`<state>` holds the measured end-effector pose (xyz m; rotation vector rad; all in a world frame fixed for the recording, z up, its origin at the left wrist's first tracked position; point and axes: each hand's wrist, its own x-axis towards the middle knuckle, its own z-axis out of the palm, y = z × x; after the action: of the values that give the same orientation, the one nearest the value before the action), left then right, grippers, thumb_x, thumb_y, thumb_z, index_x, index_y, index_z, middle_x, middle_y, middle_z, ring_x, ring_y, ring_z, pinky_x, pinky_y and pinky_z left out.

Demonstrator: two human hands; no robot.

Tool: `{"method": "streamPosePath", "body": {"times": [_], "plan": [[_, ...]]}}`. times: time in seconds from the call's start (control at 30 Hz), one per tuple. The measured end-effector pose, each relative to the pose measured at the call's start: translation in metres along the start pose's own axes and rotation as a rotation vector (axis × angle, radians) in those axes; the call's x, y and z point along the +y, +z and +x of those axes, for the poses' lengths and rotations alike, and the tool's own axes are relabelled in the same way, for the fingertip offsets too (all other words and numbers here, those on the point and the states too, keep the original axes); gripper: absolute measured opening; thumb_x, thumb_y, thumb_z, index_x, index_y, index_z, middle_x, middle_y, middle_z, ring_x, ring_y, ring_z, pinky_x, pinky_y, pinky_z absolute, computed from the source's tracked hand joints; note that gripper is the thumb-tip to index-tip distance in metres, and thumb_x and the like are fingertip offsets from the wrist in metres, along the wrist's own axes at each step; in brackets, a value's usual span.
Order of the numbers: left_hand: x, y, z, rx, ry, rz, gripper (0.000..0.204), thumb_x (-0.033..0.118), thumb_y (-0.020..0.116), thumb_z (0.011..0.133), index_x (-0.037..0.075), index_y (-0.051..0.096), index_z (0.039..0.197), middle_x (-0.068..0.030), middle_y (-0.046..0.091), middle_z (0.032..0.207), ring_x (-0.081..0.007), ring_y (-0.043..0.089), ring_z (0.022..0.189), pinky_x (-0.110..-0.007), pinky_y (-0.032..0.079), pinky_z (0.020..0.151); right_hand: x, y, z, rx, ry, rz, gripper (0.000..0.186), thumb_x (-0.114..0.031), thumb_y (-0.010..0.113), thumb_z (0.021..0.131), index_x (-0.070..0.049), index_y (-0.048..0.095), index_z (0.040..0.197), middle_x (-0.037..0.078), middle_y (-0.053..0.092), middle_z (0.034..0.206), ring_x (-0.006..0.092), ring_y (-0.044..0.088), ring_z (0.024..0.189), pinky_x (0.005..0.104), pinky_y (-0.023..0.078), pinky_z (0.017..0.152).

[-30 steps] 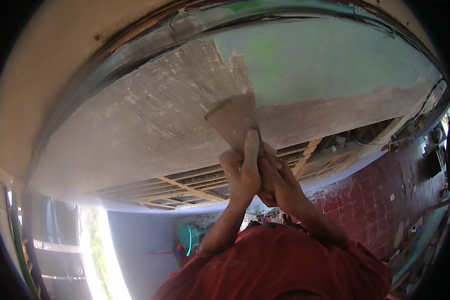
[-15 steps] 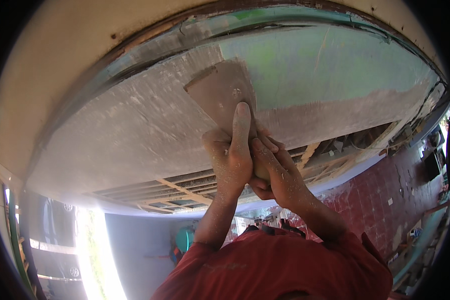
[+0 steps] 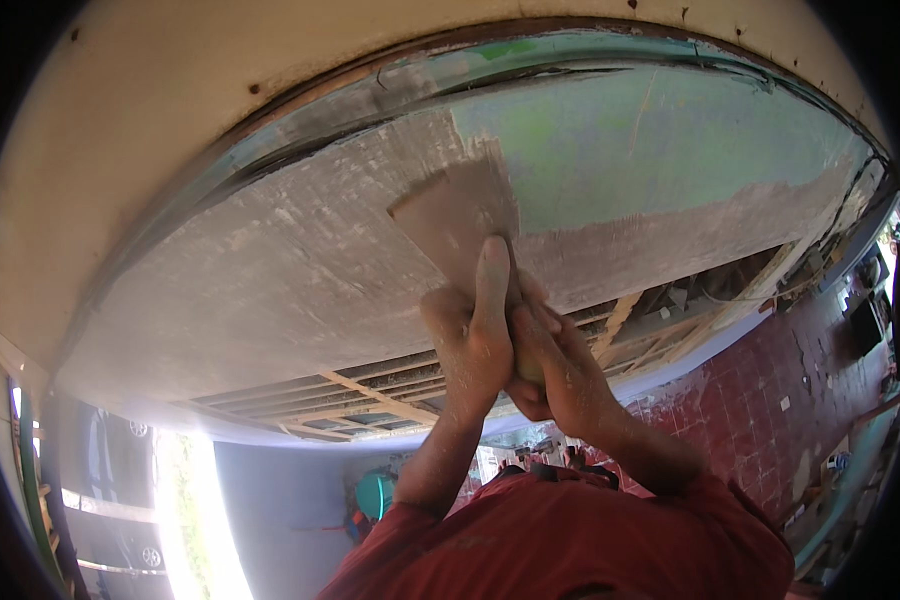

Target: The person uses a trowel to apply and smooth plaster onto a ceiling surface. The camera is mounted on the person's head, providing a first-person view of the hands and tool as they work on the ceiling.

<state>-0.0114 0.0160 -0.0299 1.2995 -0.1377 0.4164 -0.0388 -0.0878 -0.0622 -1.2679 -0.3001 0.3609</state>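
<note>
Both of my hands are wrapped round a wide-bladed scraper (image 3: 455, 215), and its blade lies against the painted surface (image 3: 630, 140). My left hand (image 3: 475, 335) grips nearer the blade, its thumb stretched along the metal. Lower on the handle my right hand (image 3: 570, 380) is closed, with only part of the yellowish handle showing between the palms. Green paint covers the surface to the right of the blade; grey-brown scraped surface (image 3: 260, 270) spreads to the left and below. Pale dust speckles both hands and forearms.
A cream surface (image 3: 170, 100) borders the panel beyond a dark, cracked edge. Open wooden framing (image 3: 380, 395) runs along the panel's near side. Dark red tiles (image 3: 715, 415) show at the right. A teal round object (image 3: 374, 494) and a bright opening (image 3: 195, 510) are at the lower left.
The scraper and both hands have come down toward me and slightly right. Above the blade, a strip of scraped surface with a ragged green edge is now uncovered. The view has also shifted a little.
</note>
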Motion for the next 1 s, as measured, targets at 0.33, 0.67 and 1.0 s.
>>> {"method": "streamPosePath", "body": {"times": [0.33,0.67,1.0], "plan": [[0.021,0.004,0.018,-0.004,0.047,-0.071,0.045,0.028,0.055,0.099,-0.005,0.061,0.070,-0.0130,0.061,0.059,-0.0184,0.059,0.046,-0.028,0.045,0.048,-0.034,0.006,0.017,-0.038,-0.105,-0.011,0.044,-0.041,0.040,0.105,0.000,0.052,0.116,-0.002,0.046,0.059,0.0036,0.041,0.045,0.0223,0.031,0.039],[0.021,0.007,0.011,0.004,-0.015,-0.125,0.046,0.028,0.056,0.100,-0.005,0.061,0.068,-0.0139,0.060,0.059,-0.0189,0.058,0.044,-0.029,0.045,0.044,-0.029,0.004,0.010,-0.033,-0.055,0.072,0.049,-0.042,0.040,0.105,0.001,0.046,0.128,-0.004,0.044,0.058,0.0032,0.039,0.044,0.0221,0.030,0.037],[0.046,0.013,0.027,-0.002,0.098,-0.053,0.045,0.030,0.054,0.100,-0.004,0.063,0.072,-0.0105,0.061,0.060,-0.0156,0.057,0.045,-0.026,0.043,0.047,-0.061,0.015,0.015,-0.078,-0.035,0.101,0.042,-0.041,0.040,0.105,-0.004,0.050,0.121,-0.005,0.039,0.056,0.0040,0.036,0.041,0.0232,0.027,0.035]]}}
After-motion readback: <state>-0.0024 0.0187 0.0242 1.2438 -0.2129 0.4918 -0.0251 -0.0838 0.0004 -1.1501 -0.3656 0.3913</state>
